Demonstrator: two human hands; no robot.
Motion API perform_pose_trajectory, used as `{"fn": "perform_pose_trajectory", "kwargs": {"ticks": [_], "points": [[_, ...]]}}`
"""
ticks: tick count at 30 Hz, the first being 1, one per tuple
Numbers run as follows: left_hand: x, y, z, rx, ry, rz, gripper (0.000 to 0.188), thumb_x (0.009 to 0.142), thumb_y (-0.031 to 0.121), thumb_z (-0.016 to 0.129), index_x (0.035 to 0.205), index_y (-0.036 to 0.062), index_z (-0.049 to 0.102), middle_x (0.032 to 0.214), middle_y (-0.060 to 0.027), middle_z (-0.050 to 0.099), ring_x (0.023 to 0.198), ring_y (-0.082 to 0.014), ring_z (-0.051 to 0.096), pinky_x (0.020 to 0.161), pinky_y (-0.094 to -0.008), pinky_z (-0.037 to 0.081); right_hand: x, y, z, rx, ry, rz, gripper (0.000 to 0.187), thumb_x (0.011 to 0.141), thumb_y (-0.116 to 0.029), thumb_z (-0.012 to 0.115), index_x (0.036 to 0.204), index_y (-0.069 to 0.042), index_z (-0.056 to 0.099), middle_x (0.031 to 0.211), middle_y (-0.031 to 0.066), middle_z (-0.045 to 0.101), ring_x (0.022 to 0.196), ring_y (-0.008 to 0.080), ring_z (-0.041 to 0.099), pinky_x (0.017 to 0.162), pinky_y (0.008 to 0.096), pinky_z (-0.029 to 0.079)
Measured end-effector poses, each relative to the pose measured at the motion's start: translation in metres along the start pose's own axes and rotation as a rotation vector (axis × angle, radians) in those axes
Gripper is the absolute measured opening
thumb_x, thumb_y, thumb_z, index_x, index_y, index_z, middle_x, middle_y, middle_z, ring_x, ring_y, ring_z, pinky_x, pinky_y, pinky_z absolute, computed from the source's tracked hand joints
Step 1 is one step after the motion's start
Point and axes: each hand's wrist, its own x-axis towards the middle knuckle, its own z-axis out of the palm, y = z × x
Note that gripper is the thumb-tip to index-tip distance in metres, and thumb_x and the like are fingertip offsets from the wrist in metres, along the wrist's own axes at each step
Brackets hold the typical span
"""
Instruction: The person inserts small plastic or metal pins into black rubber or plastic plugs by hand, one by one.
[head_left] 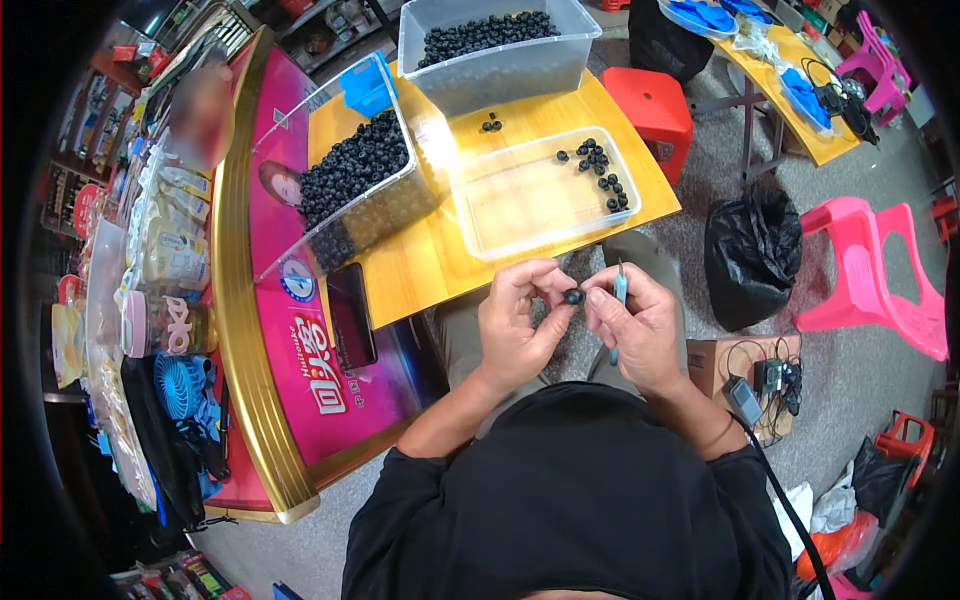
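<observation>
My left hand (520,318) pinches a small round black part (573,297) between thumb and fingertips, above my lap at the table's near edge. Close beside it, my right hand (640,322) is closed around a slim light-blue tool (620,288) with a thin pointed end sticking up. The right fingertips are near or touching the black part; I cannot tell which. Beyond my hands lies a shallow clear tray (505,205), several black parts gathered on its right side. To its left stands a clear bin (385,220) heaped with similar black parts.
A deep clear bin (500,85) of black parts stands at the back of the yellow table (420,285), near a small blue box (366,86). Left is a pink counter with a gold edge (245,330). Right are a red stool (650,105), black bag (750,255) and pink chair (860,260).
</observation>
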Motion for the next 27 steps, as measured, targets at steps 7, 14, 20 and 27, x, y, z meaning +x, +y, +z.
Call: {"fn": "perform_pose_trajectory", "kwargs": {"ticks": [7,14,20,27], "points": [[-0.004,0.001,0.000,0.266,-0.007,0.134,0.052,0.075,-0.015,0.065,0.120,-0.0001,0.043,0.095,-0.0124,0.063,0.079,-0.0152,0.059,0.072,-0.0279,0.050,0.003,0.007,0.002,-0.109,0.022,-0.089,0.010,0.084,-0.007,0.068,0.087,-0.001,0.060,0.072,-0.0001,0.059,0.066,0.0029,0.052,0.058,0.0190,0.041],[-0.005,0.006,-0.002,0.267,-0.043,0.094,0.054,0.074,-0.018,0.064,0.119,-0.0006,0.040,0.097,-0.0134,0.062,0.081,-0.0147,0.059,0.073,-0.0274,0.049,0.000,-0.004,-0.006,-0.021,-0.051,0.127,0.010,0.089,-0.011,0.063,0.089,-0.001,0.061,0.076,0.0022,0.060,0.068,0.0045,0.053,0.059,0.0205,0.042],[-0.003,0.007,-0.002,0.346,0.003,0.123,0.054,0.073,-0.017,0.065,0.118,-0.0010,0.041,0.096,-0.0132,0.063,0.077,-0.0145,0.060,0.071,-0.0259,0.050,-0.010,0.006,-0.013,-0.308,-0.035,-0.123,0.015,0.093,-0.008,0.056,0.104,0.001,0.060,0.080,0.0078,0.063,0.067,0.0129,0.059,0.059,0.0249,0.046],[0.000,0.009,0.004,0.439,0.120,0.212,0.046,0.069,-0.011,0.069,0.110,-0.0003,0.053,0.086,-0.0107,0.066,0.065,-0.0150,0.063,0.060,-0.0263,0.053,-0.015,0.006,-0.008,-0.596,-0.085,-0.480,0.031,0.085,0.003,0.062,0.115,0.002,0.058,0.104,0.0189,0.066,0.089,0.0296,0.069,0.075,0.0323,0.054]]}}
